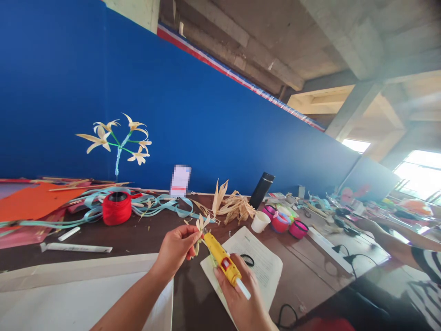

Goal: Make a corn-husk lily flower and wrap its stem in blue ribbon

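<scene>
My left hand (179,246) is closed, pinching a small pale flower (201,224) that looks made of corn husk. In my right hand (241,287) is a yellow glue gun (220,253), its nozzle right at the flower and a white glue stick (243,288) poking from its back end. Whether the nozzle touches the petals I cannot tell. At the left, a finished-looking spray of husk flowers (138,156) on a blue-wrapped stem stands in a red wrapped pot (117,209). Dry corn husks (237,208) lie beyond my hands.
Printed sheets (265,257) lie under my right hand. A white board (86,294) fills the front left. A paper cup (260,222), pink containers (298,229), a black bottle (262,190) and a power strip (329,250) stand to the right. Another person's arm (379,236) reaches in at far right.
</scene>
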Demonstrator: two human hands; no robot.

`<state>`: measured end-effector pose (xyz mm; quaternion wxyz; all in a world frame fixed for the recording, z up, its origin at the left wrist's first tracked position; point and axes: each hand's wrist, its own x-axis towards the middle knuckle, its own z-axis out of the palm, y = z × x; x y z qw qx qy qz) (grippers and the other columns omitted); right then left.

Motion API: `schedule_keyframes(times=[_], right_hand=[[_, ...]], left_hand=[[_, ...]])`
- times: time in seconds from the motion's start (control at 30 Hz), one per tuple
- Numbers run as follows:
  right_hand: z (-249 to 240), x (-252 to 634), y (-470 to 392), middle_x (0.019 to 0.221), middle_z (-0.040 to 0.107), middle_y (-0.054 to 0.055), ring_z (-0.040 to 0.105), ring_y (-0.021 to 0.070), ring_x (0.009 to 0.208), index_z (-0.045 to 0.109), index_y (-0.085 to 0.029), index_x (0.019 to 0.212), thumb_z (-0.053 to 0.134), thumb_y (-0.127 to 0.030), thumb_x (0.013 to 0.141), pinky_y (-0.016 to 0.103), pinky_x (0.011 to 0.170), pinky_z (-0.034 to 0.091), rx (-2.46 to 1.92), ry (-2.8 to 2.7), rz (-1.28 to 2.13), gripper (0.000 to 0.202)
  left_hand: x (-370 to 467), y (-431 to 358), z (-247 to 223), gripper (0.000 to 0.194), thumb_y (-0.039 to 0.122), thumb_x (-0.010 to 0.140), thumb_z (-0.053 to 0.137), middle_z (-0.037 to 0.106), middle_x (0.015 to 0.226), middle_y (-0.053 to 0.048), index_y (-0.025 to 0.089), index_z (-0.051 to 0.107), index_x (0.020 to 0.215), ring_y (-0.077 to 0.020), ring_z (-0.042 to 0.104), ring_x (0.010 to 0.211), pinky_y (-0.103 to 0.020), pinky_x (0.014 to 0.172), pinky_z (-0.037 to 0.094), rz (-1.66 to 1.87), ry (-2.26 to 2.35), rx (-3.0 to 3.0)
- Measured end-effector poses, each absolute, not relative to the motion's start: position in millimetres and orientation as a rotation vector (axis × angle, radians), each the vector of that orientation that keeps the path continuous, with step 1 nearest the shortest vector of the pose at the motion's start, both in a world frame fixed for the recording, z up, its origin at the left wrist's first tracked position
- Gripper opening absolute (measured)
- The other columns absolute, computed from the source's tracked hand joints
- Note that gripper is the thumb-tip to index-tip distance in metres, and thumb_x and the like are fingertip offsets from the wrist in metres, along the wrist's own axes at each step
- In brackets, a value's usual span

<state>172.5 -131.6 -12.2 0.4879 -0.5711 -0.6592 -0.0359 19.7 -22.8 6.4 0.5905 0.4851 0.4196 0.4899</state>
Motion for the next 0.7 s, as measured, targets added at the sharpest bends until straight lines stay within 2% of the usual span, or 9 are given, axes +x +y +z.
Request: schedule_keyframes(times=[0.7], right_hand=[[-7.8,170.6,-134.8,0.082,0.066,0.005,0.065,0.0193,0.074,0.061,-0.025,0.092,0.057,-0.044,0.083,0.027,0.063,0.052,-1.399,-1.601,-0.115,0.022]], left_hand=[[19.5,-26.1,8.4,0.027,0.039,0.065,0.068,0.049,0.035,0.008,0.015,0.062,0.074,-0.0047,0.037,0.03,-0.015,0.035,0.03,1.131,0.946,1.125]])
